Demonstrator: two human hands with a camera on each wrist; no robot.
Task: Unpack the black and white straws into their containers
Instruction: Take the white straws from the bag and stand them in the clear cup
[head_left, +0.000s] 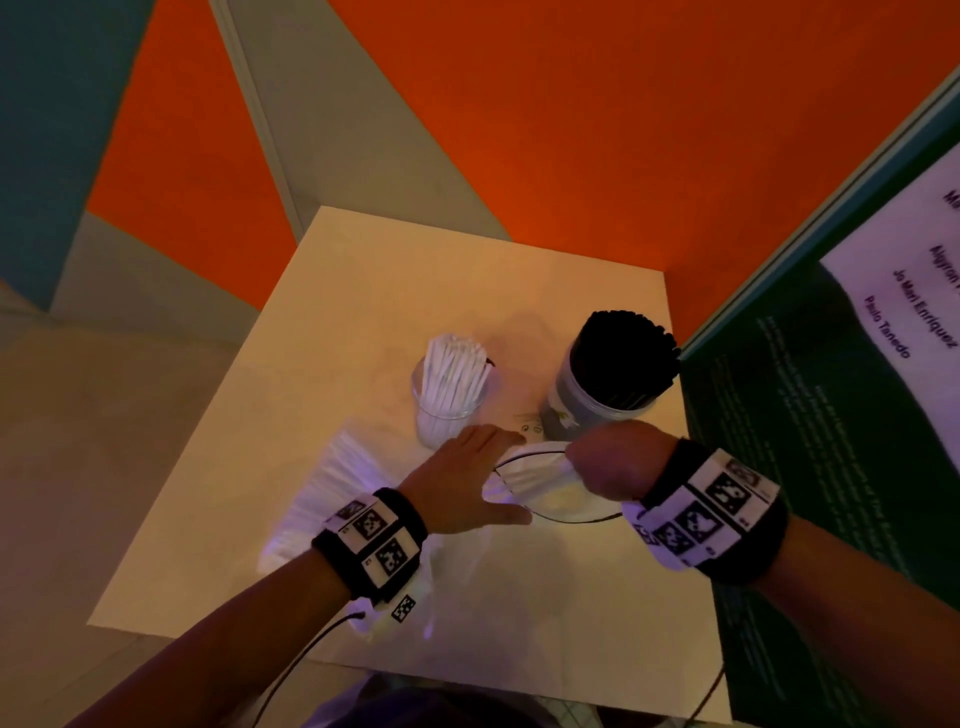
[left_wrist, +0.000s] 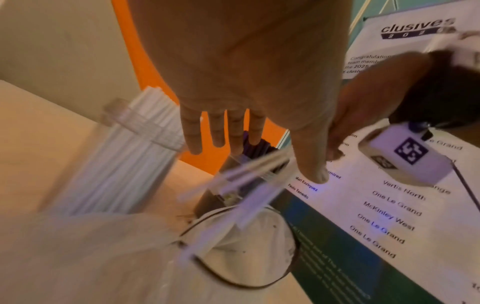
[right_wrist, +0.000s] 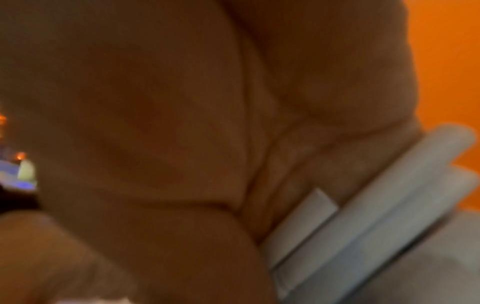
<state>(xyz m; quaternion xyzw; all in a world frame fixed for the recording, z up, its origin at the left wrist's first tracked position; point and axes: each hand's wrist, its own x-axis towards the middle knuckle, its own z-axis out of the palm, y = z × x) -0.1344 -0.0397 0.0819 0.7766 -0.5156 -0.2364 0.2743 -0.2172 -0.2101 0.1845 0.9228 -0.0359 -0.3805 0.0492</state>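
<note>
My right hand (head_left: 608, 460) is curled round a small bunch of white straws (head_left: 527, 475), held low over the table; the right wrist view shows the bunch (right_wrist: 369, 205) crossing my palm. The held bunch (left_wrist: 246, 176) is blurred in the left wrist view. My left hand (head_left: 467, 480) is spread flat with straight fingers (left_wrist: 235, 131) beside the bunch, holding nothing. A clear glass (head_left: 451, 395) stands full of white straws. To its right, a dark jar (head_left: 597, 384) is packed with black straws (head_left: 626, 353). A plastic bag of white straws (head_left: 332, 488) lies under my left wrist.
A round white disc with a dark rim (head_left: 566, 501) lies under both hands, also seen in the left wrist view (left_wrist: 259, 246). A green board with a printed sheet (head_left: 883, 291) stands against the table's right edge. An orange wall (head_left: 571, 130) is behind the table (head_left: 519, 613).
</note>
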